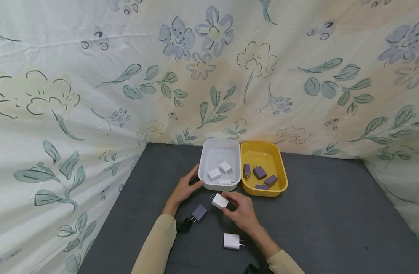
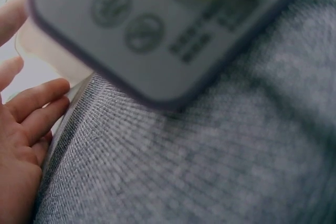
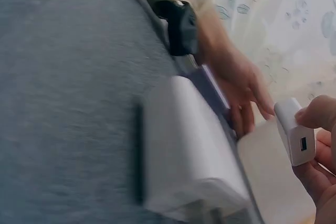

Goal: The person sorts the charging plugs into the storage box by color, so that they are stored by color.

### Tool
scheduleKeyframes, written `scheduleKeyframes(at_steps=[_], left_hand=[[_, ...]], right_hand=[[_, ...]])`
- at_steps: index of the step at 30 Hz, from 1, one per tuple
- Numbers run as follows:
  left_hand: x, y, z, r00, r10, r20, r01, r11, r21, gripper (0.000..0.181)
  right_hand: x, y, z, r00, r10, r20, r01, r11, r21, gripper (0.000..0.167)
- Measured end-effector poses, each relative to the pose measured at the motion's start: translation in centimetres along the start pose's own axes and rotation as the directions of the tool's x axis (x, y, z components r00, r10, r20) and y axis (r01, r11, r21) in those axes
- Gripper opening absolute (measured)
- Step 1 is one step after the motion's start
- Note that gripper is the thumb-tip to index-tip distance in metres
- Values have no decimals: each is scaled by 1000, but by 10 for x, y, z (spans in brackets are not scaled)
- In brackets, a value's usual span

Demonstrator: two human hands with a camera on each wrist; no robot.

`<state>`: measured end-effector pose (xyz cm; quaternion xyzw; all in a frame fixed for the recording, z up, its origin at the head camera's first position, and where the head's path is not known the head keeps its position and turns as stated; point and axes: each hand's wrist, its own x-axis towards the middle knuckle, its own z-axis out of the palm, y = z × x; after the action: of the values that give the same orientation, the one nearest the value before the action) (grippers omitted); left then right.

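My right hand (image 1: 243, 211) pinches a white USB wall charger (image 1: 220, 201) between thumb and fingers, just in front of the white bin (image 1: 219, 187); the charger's USB port shows in the right wrist view. My left hand (image 1: 183, 190) touches that bin's left side with its fingers extended. Inside the bin lie several white chargers (image 1: 214, 174). On the table beside my left wrist is a purple charger (image 1: 199, 213), its labelled face blurred and close in the left wrist view. Another white charger (image 1: 231, 241) lies near my right forearm.
A yellow bin (image 1: 261, 152) stands against the white bin's right side and contains several purple chargers (image 1: 259, 172). Both bins are at the far side of the dark grey table (image 1: 333, 213). A floral cloth (image 1: 209, 76) hangs behind the table and along its sides.
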<state>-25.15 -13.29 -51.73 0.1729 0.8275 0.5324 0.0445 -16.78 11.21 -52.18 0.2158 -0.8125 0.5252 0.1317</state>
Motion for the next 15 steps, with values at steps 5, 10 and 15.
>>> scheduleKeyframes(at_steps=[5, 10, 15], left_hand=[[4, -9, 2, 1000, 7, -19, -7, 1000, -24, 73], [1, 0, 1, 1000, 2, -4, -2, 1000, 0, 73], [1, -2, 2, 1000, 13, -10, -13, 1000, 6, 73]], right_hand=[[11, -1, -5, 997, 48, -54, -50, 998, -31, 38], [15, 4, -6, 995, 62, -79, -67, 996, -55, 37], [18, 8, -7, 994, 48, -98, -56, 995, -80, 37]])
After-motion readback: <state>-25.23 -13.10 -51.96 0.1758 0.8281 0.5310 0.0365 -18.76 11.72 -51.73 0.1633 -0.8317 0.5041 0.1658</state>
